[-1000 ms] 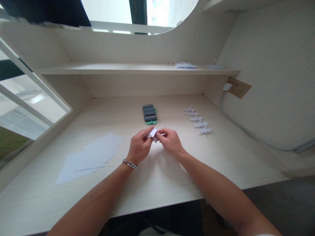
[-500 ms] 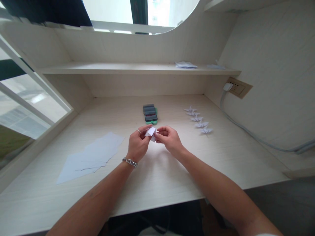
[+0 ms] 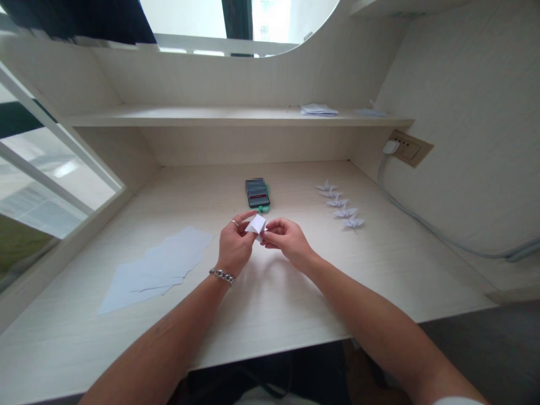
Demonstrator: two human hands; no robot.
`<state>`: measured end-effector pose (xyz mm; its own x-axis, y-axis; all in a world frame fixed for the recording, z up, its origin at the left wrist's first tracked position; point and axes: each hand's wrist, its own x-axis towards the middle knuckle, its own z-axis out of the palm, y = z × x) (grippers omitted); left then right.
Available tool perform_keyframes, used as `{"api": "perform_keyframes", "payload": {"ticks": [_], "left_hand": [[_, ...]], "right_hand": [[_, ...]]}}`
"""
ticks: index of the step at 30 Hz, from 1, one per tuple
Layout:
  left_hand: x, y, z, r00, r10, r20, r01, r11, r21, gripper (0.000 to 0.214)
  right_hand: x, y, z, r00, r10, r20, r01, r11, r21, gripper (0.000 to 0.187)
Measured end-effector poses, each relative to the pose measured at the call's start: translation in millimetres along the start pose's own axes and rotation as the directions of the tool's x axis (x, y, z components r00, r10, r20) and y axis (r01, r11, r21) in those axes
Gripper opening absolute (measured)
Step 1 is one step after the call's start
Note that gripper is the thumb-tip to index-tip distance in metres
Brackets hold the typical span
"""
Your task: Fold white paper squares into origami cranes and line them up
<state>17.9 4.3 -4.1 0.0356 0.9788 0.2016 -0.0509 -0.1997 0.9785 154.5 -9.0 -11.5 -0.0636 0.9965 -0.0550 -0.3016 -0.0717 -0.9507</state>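
Both hands meet above the middle of the pale wooden desk [image 3: 270,304], pinching one small folded piece of white paper [image 3: 256,225]. My left hand [image 3: 234,247], with a ring and a chain bracelet, grips its left side with thumb and fingers closed. On the right, my right hand [image 3: 287,241] pinches the paper's lower edge. The paper is held a little above the desk. Just beyond the hands lies a phone [image 3: 257,196] in a green case.
Loose white sheets [image 3: 158,267] are spread on the desk to the left. Several small folded paper cranes [image 3: 340,205] stand in a row to the right. A shelf [image 3: 236,117] above holds more paper [image 3: 318,110]. A cable [image 3: 430,228] runs from a wall socket [image 3: 407,148].
Both hands have drawn slightly toward me and closer together; the folded paper has turned, so a broader white face now shows between the fingers.
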Motion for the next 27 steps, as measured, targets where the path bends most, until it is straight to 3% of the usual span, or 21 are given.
{"api": "perform_keyframes", "payload": {"ticks": [10, 22, 27], "left_hand": [[-0.6, 0.0, 2.6, 0.996, -0.059, -0.064, 0.054, 0.996, -0.075, 0.055], [2.6, -3.1, -1.5, 0.99, -0.009, -0.14, 0.0, 0.998, -0.06, 0.054], [0.6, -1.8, 0.6, 0.993, -0.001, -0.12, -0.008, 0.997, -0.075, 0.053]], "right_hand": [[-3.5, -2.9, 0.9, 0.999, 0.017, 0.041, -0.018, 1.0, 0.007, 0.037], [-6.9, -4.5, 2.3, 0.991, 0.055, 0.122, -0.056, 0.998, 0.005, 0.038], [-7.0, -5.6, 3.4, 0.989, 0.084, 0.126, -0.077, 0.995, -0.058, 0.038]]}}
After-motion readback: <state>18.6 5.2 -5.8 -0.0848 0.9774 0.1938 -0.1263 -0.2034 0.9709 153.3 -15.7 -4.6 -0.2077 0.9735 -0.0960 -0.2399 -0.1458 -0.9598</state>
